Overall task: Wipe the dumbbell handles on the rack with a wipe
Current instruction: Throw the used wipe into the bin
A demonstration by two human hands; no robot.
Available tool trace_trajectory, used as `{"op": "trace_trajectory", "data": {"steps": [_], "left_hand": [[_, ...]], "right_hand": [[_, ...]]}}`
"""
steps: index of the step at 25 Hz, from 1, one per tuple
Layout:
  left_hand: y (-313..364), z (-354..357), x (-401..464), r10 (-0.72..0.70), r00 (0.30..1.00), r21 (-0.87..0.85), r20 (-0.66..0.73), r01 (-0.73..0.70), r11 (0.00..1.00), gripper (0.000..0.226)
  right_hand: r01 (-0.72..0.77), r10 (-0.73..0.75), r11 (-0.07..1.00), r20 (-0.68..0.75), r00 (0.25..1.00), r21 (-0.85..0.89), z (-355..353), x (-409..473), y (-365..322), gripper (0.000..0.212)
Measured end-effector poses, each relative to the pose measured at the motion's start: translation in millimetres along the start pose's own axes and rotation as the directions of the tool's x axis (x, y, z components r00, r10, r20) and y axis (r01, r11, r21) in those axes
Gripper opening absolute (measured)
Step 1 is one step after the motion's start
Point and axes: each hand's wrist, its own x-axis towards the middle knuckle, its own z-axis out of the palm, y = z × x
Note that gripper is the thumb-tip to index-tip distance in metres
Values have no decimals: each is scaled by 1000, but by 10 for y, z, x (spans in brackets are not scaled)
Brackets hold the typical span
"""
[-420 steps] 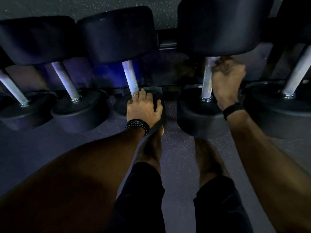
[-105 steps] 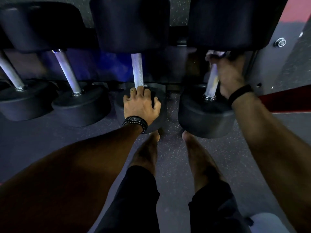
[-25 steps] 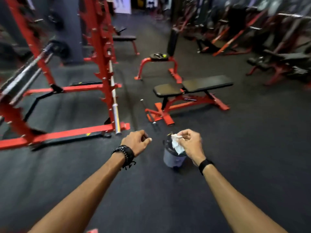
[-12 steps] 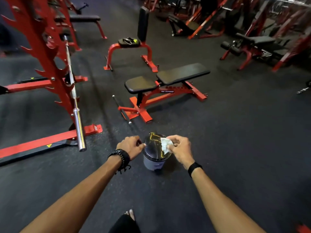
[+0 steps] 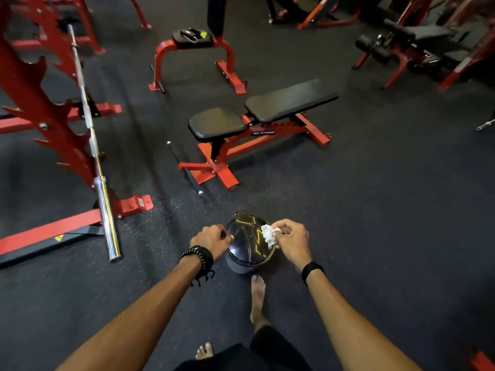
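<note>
A crumpled white wipe point(image 5: 268, 235) is pinched in the fingers of my right hand point(image 5: 292, 242), held over the right side of a small bin with a shiny black domed lid point(image 5: 247, 243). The bin stands on the dark gym floor just in front of my bare foot. My left hand point(image 5: 213, 238) hovers at the lid's left edge with its fingers curled and nothing visible in them. No dumbbells or dumbbell rack are in view.
A red-framed flat bench point(image 5: 257, 121) stands ahead of the bin, with a short black bar point(image 5: 184, 167) lying on the floor beside it. At left, a red rack point(image 5: 45, 108) carries a chrome barbell point(image 5: 103, 199) sticking out toward me. More red benches and machines point(image 5: 407, 44) fill the back.
I have come from the dumbbell rack across the gym floor. Over the last second I have stepped closer to the bin, and both hands with the wipe are now above its lid.
</note>
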Motion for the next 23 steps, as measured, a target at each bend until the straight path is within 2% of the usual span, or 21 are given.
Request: {"op": "trace_trajectory", "data": {"steps": [5,13,16,18,20,23], "left_hand": [[98,12,659,-91,996,-29,-23,90,996,25],[423,-9,1524,-258,966,-71,-27,255,964,30],[479,29,1630,-307,952,-82,-13,305,949,29],[479,60,1615,-329,944,-83,6,328,941,31],[444,48,1616,-337,941,-67,23,338,939,32],[350,-4,1618,-342,939,-52,46,344,938,30]], "right_hand": [[-17,18,999,22,1000,-41,98,853,-59,36],[-12,56,991,332,942,-133,188,1982,-78,33],[13,114,961,437,892,-277,230,2205,0,37],[25,189,926,519,834,-378,256,2262,-11,31],[57,262,878,577,774,-475,296,2310,-38,42],[50,294,843,537,791,-535,326,2317,-46,41]]}}
